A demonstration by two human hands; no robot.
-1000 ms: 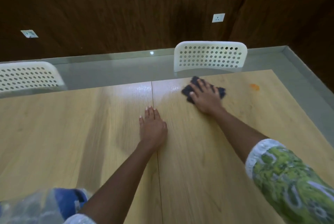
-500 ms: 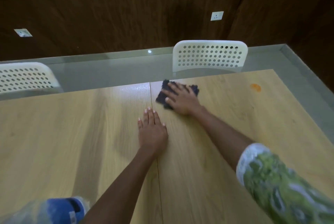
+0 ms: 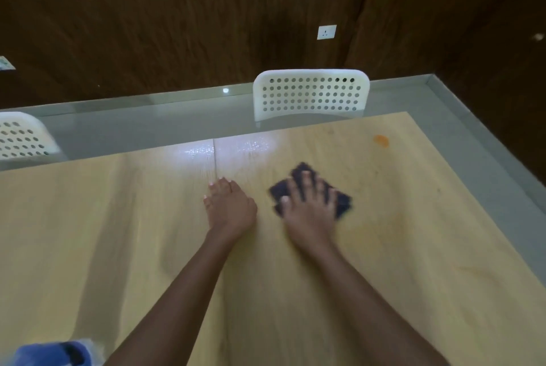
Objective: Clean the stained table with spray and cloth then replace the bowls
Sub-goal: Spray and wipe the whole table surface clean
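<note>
My right hand [image 3: 308, 212] lies flat with spread fingers on a dark blue cloth [image 3: 342, 203], pressing it onto the light wooden table [image 3: 118, 232] right of the centre seam. My left hand [image 3: 230, 206] rests palm down on the table beside it, holding nothing. An orange stain [image 3: 381, 140] marks the far right of the tabletop, apart from the cloth. A wet, shiny patch [image 3: 230, 147] glistens near the far edge. No bowls are in view.
Two white perforated chairs stand beyond the far edge: one [image 3: 311, 95] ahead, one [image 3: 20, 136] at the left. A blue-and-clear object [image 3: 56, 355] sits at the bottom left. A dark wood wall [image 3: 177, 11] is behind.
My right hand has slid the cloth from the far edge by the seam toward me and to the right. My left hand has stayed flat in place.
</note>
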